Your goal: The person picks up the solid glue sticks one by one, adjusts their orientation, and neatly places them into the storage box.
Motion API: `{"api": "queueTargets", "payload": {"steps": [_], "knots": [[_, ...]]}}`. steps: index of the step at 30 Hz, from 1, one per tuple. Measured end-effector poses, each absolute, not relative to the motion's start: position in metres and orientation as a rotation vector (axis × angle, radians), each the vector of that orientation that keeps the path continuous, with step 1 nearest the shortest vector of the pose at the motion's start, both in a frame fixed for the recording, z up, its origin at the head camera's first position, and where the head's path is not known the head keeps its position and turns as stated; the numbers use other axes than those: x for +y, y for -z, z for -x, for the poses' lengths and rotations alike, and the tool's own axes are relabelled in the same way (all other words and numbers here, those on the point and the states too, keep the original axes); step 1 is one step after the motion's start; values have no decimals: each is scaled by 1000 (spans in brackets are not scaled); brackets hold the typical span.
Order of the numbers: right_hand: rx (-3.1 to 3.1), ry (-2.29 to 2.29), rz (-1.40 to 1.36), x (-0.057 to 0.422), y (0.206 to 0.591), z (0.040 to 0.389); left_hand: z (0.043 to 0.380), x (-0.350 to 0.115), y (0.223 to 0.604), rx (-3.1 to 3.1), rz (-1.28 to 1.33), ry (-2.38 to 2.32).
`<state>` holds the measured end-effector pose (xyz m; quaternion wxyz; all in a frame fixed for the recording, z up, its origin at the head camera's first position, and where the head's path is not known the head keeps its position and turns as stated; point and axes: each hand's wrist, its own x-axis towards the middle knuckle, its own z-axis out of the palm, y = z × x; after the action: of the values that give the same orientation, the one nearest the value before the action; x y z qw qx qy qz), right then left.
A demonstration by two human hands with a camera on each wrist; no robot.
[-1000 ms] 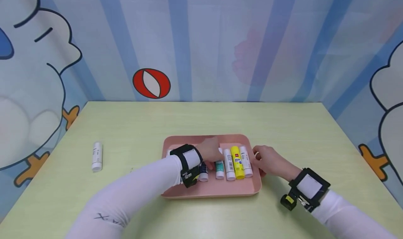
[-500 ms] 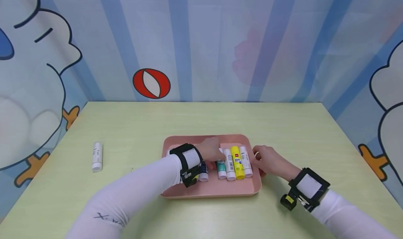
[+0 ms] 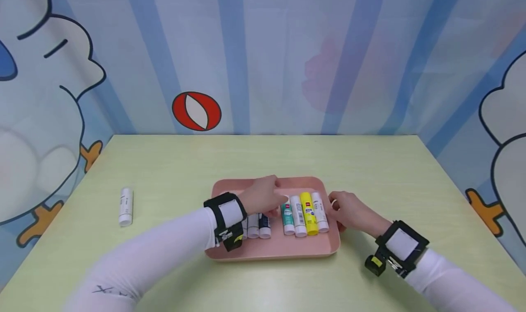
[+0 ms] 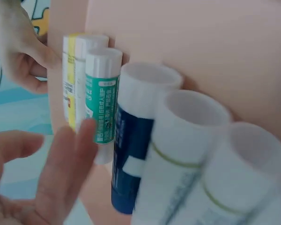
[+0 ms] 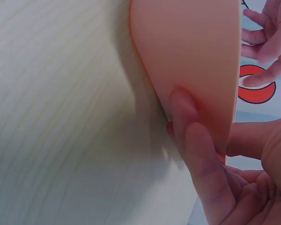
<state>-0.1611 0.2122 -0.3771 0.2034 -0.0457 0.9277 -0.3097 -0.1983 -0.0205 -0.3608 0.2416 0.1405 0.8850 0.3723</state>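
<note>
A pink tray [image 3: 296, 250] holds a row of glue sticks. My left hand [image 3: 260, 195] hovers over its middle with fingers apart and nothing between them, nearest the green glue stick [image 3: 287, 219]. Right of that lie a white glue stick [image 3: 298, 217], a yellow one [image 3: 309, 214] and another white one [image 3: 319, 213]. Across a gap to the left are a dark blue glue stick [image 4: 133, 145] and white ones [image 4: 178, 150], partly hidden by my left arm in the head view. My right hand [image 3: 351, 211] pinches the tray's right wall, thumb over the rim and fingers outside.
One white glue stick [image 3: 125, 207] lies alone on the pale table [image 3: 172, 166], well left of the tray. A blue striped backdrop [image 3: 263, 56] with cartoon prints stands behind the table and at both sides.
The green glue stick has slid right, up against the white one beside it. My left hand has since come off it, back to the left. The right hand keeps its place.
</note>
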Motion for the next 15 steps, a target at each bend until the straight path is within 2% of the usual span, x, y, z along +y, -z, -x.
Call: {"api": "queueTargets", "payload": {"steps": [6,15], "knots": [[2593,854,135,211,377,160,181,-49,350,2513,-483,-1121],[2588,876,138,212,376,159,169,-93,340,2855,-563,-944]]}}
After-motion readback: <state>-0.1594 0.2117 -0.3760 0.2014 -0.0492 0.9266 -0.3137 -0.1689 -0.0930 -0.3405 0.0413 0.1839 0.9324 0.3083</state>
